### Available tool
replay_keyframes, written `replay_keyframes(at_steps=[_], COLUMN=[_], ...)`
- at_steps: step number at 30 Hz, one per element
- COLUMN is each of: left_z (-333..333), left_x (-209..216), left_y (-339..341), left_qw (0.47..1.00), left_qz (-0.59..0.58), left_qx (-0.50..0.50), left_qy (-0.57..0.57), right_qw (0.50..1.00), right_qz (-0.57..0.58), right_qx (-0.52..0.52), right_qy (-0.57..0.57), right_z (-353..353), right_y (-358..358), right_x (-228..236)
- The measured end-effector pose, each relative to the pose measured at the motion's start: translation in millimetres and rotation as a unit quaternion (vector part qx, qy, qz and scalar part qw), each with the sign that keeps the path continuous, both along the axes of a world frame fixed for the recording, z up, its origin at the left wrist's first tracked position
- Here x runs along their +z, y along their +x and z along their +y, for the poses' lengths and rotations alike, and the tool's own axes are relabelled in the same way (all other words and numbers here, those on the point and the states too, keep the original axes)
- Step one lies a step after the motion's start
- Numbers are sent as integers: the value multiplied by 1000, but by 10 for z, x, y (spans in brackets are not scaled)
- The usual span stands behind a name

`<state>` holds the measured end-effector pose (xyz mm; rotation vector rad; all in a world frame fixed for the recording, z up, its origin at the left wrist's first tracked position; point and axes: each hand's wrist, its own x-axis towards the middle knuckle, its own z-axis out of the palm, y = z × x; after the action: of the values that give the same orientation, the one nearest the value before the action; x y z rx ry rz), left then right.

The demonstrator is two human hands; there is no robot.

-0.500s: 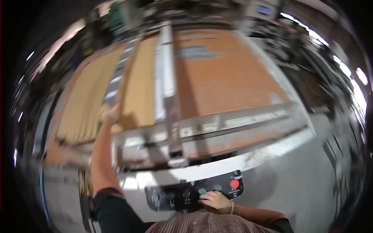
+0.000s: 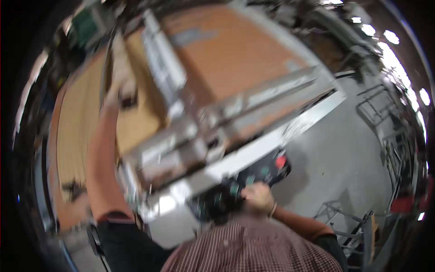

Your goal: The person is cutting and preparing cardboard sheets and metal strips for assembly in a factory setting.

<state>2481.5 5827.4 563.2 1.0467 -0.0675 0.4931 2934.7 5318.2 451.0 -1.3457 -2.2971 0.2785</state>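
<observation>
1. Pretty blurry, but the left hand (image 2: 123, 89) is out at about 10 o'clock from mid-view, at the near end of a long tan strip (image 2: 119, 54). Can't tell how wide its fingers are, or if they've really got a grip on the strip.
2. That strip runs away from the hand toward roughly 12 o'clock, lying between two yellow sheets on the desk (image 2: 244, 50). The big sheet (image 2: 74, 118) is over at 9 o'clock with thin lines along it; the narrower sheet (image 2: 142, 120) is closer to the middle.
3. Right hand (image 2: 259, 198) is down at 5 o'clock, over the near edge of the black panel (image 2: 253, 174). Fingers look kinda bunched, but they're too smeared to say how far they're closed, or whether they're pushing anything.
4. The panel is also around 5 o'clock, just off the desk's near side and tilted in view. A red button (image 2: 281, 162) is near the right hand, at 1 o'clock from it, and a green button (image 2: 234, 189) is at roughly 9 o'clock from it.
5. A pale metal rail (image 2: 163, 59) crosses the desk at 11 o'clock, with the worn orange top at 12 to 1.
6. Grey floor (image 2: 335, 149) at 3 o'clock, checked shirt (image 2: 253, 247) at the bottom, between 5 and 6.
</observation>
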Motion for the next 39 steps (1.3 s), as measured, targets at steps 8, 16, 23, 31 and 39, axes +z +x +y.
replay_keyframes(at_steps=[8,16,23,31,39], left_z=[-2986,-7020,-8729,-8640,-8894], left_x=[1735,389,-625,-1008,-1360], left_y=[139,-783,-647,-148,-389], left_qw=[831,556,421,540,605], left_qz=[197,162,365,261,230], left_qx=[520,810,824,748,680], left_qy=[-5,91,-100,-284,-345], right_qw=[996,998,999,991,981], right_qz=[25,42,-28,-122,-157], right_qx=[83,2,13,-44,-105], right_qy=[-18,39,12,10,-46], right_z=[-81,-208,-67,-140,-192], right_y=[-71,-146,-359,-379,-606], right_x=[-165,-33,-207,-56,99])
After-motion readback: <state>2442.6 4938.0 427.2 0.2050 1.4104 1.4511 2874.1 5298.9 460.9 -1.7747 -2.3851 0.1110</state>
